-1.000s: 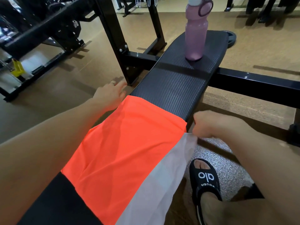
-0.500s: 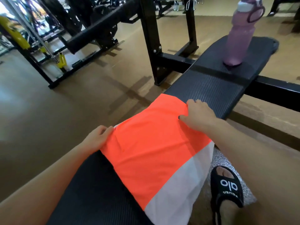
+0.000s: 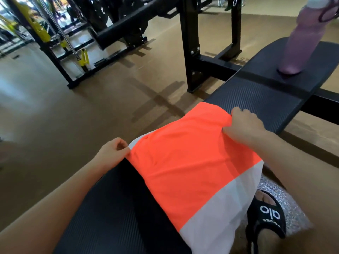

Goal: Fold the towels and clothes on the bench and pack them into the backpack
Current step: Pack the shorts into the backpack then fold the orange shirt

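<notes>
Hands both pinching orange-and-white garment point(image 3: 192, 162): left hand point(image 3: 112, 153) grips its left edge, right hand point(image 3: 244, 125) bunches the far right corner. Garment lies flat across black tabletop point(image 3: 260, 99), white part hanging over right side. Pink bottle point(image 3: 302, 39) stands on far end, well apart. Black slide sandal point(image 3: 266, 215) on floor at right.

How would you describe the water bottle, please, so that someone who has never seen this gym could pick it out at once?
Find the long black padded bench that runs away from the person, with an orange and white garment spread on its near part. At its far end, beyond the garment and both hands, stands the water bottle, upright. It is the only pale purple thing there, with a loop at its cap.
</notes>
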### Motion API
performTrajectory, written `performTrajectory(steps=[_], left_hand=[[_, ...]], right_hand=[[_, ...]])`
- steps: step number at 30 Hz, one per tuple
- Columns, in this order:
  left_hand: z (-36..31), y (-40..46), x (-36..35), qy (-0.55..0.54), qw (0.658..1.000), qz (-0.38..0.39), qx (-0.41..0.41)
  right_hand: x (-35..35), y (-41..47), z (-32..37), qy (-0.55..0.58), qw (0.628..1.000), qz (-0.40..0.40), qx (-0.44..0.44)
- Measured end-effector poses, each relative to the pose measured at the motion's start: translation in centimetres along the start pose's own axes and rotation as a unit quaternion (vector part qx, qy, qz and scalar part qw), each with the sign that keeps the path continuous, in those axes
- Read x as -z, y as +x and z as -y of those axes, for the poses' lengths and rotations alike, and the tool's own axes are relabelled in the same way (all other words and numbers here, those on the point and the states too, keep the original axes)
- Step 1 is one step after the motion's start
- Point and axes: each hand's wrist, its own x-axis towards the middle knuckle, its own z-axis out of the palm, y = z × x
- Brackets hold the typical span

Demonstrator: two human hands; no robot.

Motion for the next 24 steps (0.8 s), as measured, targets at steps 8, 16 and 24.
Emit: performTrajectory(steps=[8, 16, 24], left_hand=[[1.5, 1.3, 0.7, -0.032, 0.998, -0.054, -0.008], [1.1, 2.7, -0.4, -0.225, 0.971, -0.055, 0.060], [-0.6, 3.2, -1.2, -0.433, 0.882, -0.041, 0.178]], right_hand=[[0.7, -4.4, 4.4, -0.141, 0.976, -0.114, 0.120], [-2.6, -20.6, 9.3, -0.116, 0.903, 0.173, 0.377], [-6.7, -21.6, 8.7, -0.084, 0.935, 0.050, 0.340]])
